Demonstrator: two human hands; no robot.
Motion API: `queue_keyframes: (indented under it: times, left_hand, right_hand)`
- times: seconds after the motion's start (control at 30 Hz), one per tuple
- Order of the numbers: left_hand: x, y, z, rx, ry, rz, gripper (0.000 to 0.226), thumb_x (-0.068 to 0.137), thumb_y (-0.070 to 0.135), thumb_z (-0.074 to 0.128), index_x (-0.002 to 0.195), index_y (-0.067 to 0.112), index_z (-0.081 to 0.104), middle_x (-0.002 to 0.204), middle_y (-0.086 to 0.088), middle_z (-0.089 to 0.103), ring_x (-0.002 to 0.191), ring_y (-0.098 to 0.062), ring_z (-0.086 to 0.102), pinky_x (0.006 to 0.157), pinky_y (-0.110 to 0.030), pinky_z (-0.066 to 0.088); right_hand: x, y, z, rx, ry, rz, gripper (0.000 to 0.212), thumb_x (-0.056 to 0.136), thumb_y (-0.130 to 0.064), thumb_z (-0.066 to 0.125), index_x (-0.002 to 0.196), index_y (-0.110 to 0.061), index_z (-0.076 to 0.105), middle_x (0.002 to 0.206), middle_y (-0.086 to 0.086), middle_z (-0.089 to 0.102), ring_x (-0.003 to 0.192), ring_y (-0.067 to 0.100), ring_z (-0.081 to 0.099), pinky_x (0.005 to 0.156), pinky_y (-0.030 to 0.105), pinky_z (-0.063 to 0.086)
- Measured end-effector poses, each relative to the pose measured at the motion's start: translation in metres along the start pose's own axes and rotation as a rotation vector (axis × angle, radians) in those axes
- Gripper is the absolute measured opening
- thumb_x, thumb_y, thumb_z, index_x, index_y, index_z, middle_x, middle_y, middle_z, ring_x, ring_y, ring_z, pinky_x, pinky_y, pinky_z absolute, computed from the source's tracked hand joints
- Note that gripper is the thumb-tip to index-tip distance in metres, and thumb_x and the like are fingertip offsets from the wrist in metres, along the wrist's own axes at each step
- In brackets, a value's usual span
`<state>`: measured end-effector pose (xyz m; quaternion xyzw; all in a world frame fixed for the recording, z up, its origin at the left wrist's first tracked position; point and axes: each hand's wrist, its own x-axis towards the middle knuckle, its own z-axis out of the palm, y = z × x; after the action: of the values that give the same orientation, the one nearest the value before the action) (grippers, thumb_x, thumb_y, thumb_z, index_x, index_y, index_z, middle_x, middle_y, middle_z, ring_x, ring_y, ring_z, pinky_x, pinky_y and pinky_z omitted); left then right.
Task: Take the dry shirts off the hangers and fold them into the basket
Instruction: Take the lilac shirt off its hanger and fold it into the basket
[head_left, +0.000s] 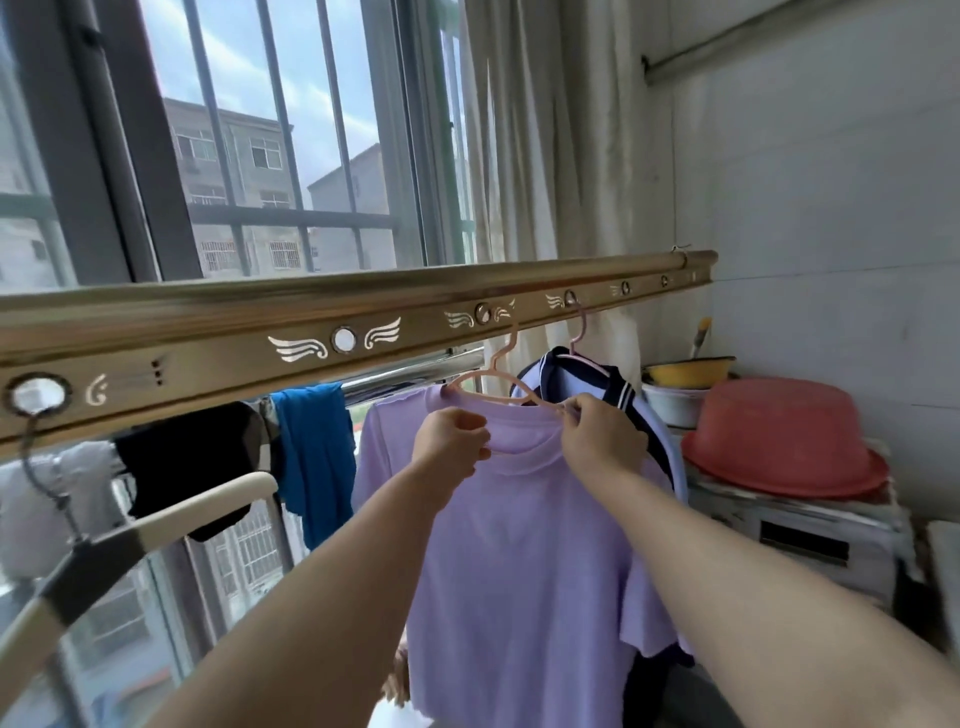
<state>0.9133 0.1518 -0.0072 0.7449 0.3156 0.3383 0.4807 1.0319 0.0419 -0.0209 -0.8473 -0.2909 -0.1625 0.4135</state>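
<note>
While its fingers pinch the collar of the lilac shirt, the left hand is raised on an outstretched arm; at its 3 o'clock the right hand grips collar and pink hanger, hooked on the gold rail.
</note>
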Motion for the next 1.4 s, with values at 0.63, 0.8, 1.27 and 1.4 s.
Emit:
queue_keyframes:
  times: [0.63,0.8,1.27,1.4]
  left_hand:
    - [-0.015,-0.006,0.023,0.610,0.570,0.347,0.039,0.085,0.017,0.059,0.121,0.025,0.048,0.124,-0.003,0.046,0.117,-0.026,0.041,0.091,-0.038,0.036]
    - [-0.021,-0.038,0.023,0.816,0.314,0.288,0.033,0.082,0.032,0.064,0.114,0.030,0.055,0.120,0.006,0.058,0.117,-0.021,0.047,0.093,-0.039,0.031]
    - [-0.038,-0.132,-0.031,0.628,0.271,-0.213,0.017,0.090,0.014,0.050,0.080,0.025,0.059,0.090,-0.001,0.062,0.088,-0.026,0.055,0.088,-0.042,0.047]
    - [-0.038,-0.138,-0.046,0.672,0.316,-0.207,0.015,0.093,0.012,0.049,0.092,0.015,0.064,0.093,-0.007,0.061,0.083,-0.027,0.052,0.070,-0.033,0.040]
  right_hand:
    - [-0.027,0.046,0.011,0.341,-0.074,0.054,0.014,0.084,-0.039,0.062,0.082,-0.027,0.056,0.086,-0.009,0.065,0.093,0.021,0.062,0.087,0.039,0.047]
    - [-0.038,0.055,0.015,0.204,-0.187,0.032,0.016,0.084,-0.032,0.062,0.073,-0.029,0.051,0.071,-0.018,0.055,0.084,0.017,0.052,0.094,0.039,0.041]
    - [-0.048,0.072,0.045,-0.087,-0.540,-0.073,0.017,0.080,-0.002,0.045,0.073,-0.003,0.060,0.067,0.007,0.048,0.066,0.022,0.044,0.055,0.027,0.029]
    - [-0.037,0.065,0.044,-0.030,-0.799,-0.028,0.030,0.078,0.009,0.039,0.087,0.002,0.067,0.073,0.009,0.056,0.074,0.014,0.044,0.066,0.026,0.038]
